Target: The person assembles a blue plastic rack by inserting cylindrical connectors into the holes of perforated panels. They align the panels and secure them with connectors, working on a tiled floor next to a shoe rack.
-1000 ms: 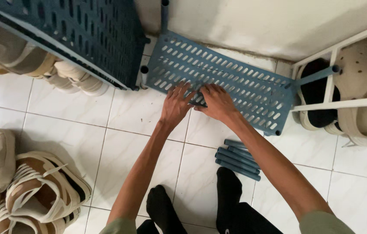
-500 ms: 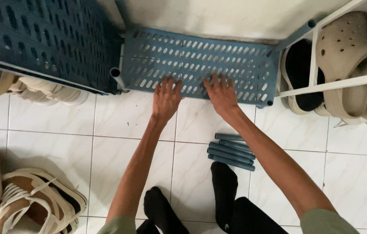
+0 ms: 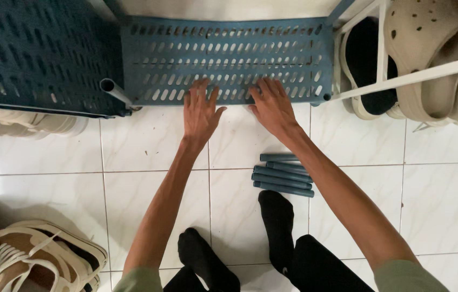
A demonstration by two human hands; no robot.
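Note:
A blue perforated plastic shelf panel lies flat on the white tiled floor against the wall. My left hand rests with spread fingers on the panel's near edge. My right hand presses flat on the same edge, a little to the right. Neither hand holds anything. Several blue plastic tubes lie in a bundle on the floor beside my right forearm. A single tube sticks out at the panel's left corner.
A darker blue shelf unit stands at the left with shoes under it. A white rack with clogs and slippers stands at the right. Beige sneakers lie at bottom left. My black-socked feet rest on the tiles.
The panel has shifted from a slanted position to lie square against the wall, between the two racks. Both hands moved apart along its near edge.

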